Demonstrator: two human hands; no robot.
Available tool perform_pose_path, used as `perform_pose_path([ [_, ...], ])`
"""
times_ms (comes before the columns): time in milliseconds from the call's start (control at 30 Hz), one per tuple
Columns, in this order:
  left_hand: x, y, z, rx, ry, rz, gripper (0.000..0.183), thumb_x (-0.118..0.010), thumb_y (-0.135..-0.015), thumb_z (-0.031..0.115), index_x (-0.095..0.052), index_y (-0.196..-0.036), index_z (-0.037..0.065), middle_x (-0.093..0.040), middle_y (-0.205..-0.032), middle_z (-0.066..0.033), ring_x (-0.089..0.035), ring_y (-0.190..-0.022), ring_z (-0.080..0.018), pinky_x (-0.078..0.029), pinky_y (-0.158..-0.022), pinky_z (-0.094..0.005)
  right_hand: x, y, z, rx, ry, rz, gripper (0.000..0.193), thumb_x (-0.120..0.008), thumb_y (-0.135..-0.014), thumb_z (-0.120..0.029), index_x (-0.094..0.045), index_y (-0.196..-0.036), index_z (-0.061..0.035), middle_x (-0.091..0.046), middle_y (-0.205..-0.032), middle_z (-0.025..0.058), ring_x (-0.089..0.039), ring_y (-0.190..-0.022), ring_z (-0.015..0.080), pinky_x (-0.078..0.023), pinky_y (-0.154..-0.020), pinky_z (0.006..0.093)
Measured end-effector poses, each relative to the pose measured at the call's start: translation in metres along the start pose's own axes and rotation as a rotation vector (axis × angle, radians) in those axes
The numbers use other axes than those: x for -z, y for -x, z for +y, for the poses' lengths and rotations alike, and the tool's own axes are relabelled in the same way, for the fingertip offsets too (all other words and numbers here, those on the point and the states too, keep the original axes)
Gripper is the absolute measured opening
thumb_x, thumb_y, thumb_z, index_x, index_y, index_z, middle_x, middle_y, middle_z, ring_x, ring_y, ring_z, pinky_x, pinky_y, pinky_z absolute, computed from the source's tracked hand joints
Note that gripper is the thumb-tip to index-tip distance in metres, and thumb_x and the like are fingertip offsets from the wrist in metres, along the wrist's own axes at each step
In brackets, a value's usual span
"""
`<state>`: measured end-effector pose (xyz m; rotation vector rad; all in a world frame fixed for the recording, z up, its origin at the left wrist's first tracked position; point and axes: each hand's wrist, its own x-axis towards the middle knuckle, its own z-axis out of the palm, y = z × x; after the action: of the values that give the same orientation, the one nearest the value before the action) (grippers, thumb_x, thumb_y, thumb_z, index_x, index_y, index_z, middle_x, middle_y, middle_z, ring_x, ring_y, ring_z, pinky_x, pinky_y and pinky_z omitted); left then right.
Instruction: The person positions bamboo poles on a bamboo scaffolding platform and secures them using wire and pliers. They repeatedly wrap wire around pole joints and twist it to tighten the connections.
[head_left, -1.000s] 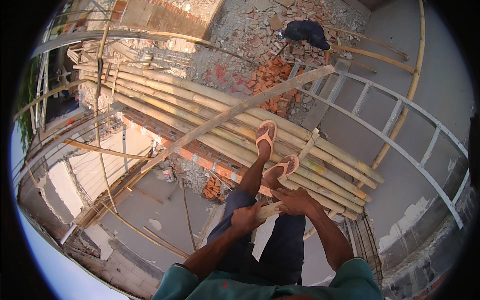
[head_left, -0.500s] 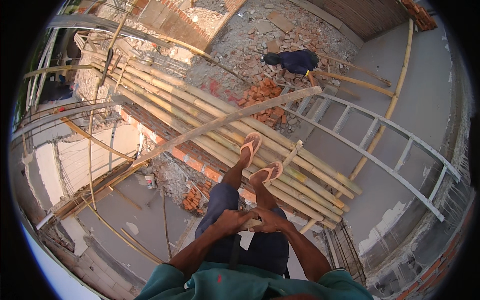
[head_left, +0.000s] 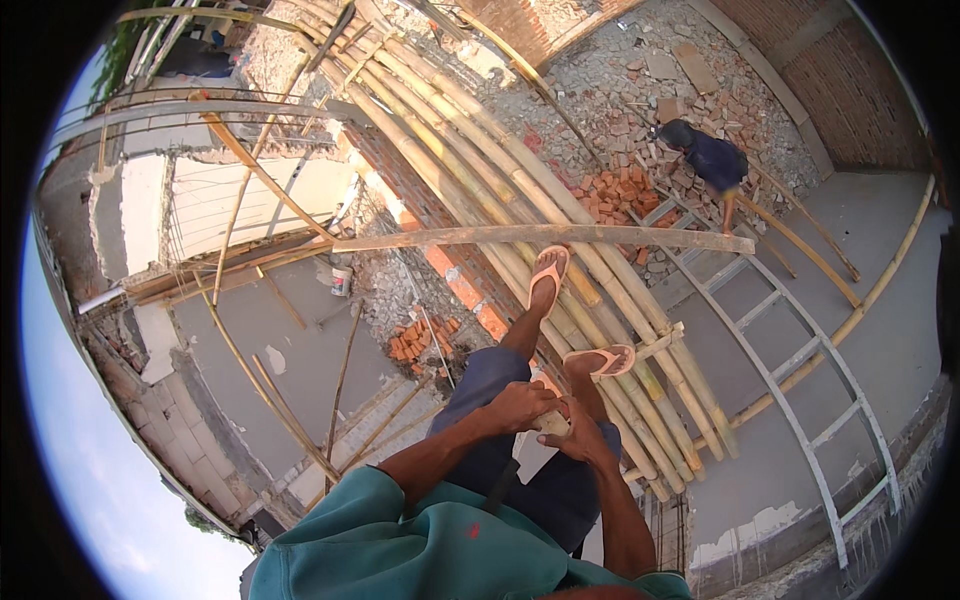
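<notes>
Looks down over a half-built site, with a grey floor (head_left: 740, 470) to the right, a second grey floor (head_left: 250, 390) to the left and a brick wall (head_left: 855, 85) at the upper right. Rests both feet on a long row of bamboo poles (head_left: 500, 190), running diagonally from the upper left to a near end at the lower right. Faces a metal ladder (head_left: 797, 360) slanting beyond the right edge of the poles, and a plank (head_left: 600, 234) laid across them, reaching past both the left and right edges. Past the right edge, takes in another person (head_left: 712, 160) in dark clothing, bent over beside a brick pile (head_left: 615, 198); past the left edge, a smaller brick pile (head_left: 415, 340) and a white bucket (head_left: 341, 281). Wears dark blue shorts (head_left: 570, 490) and pale orange sandals (head_left: 622, 360). Bends both elbows, slanting the left forearm in from the left and raising the right more steeply from below. Brings the hands close together before the shorts, with the left hand (head_left: 522, 407) and right hand (head_left: 585, 432) curled inward. Clamps both on a pale, wood-like piece (head_left: 553, 424), lodged between them and largely covered by fingers, full length hidden.
</notes>
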<state>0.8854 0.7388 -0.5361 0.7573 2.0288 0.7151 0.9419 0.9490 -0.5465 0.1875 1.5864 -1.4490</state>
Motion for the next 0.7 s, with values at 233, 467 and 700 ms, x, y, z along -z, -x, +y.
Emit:
perform_pose_path([
  [233, 0.056, 0.013, -0.037, 0.034, -0.018, 0.076, 0.065, -0.085, -0.073, 0.022, -0.061, -0.132, 0.021, -0.058, -0.141, -0.0054, -0.057, -0.126, -0.0303, -0.052, -0.100, -0.0463, -0.013, -0.055, -0.054, 0.046, -0.006, 0.076, 0.079, -0.092, -0.070, -0.024, -0.051, -0.134, -0.0043, -0.067, -0.119, 0.0152, -0.069, -0.102, 0.0295, -0.056, -0.089, 0.0411],
  [467, 0.088, 0.041, -0.053, 0.712, 0.186, 0.182, 0.086, -0.079, -0.087, 0.035, -0.033, -0.157, 0.020, -0.032, -0.162, -0.0226, -0.026, -0.151, -0.0474, -0.036, -0.114, -0.0633, -0.021, -0.094, -0.035, -0.265, -0.769, 0.345, 0.061, -0.078, -0.091, -0.020, -0.041, -0.138, -0.0087, -0.064, -0.104, 0.0089, -0.065, -0.070, 0.0192, -0.056, -0.056, 0.0328],
  [700, 0.076, 0.049, -0.066, 0.800, 0.204, -0.244, 0.102, -0.079, -0.083, 0.050, -0.017, -0.164, 0.038, -0.037, -0.148, -0.0401, -0.061, -0.115, -0.0577, -0.055, -0.089, -0.0641, 0.056, -0.156, -0.018, -0.194, -1.288, 0.606, 0.055, -0.064, -0.096, -0.062, -0.058, -0.096, -0.0076, -0.059, -0.074, 0.0041, -0.057, -0.058, 0.0108, -0.050, -0.050, 0.0193],
])
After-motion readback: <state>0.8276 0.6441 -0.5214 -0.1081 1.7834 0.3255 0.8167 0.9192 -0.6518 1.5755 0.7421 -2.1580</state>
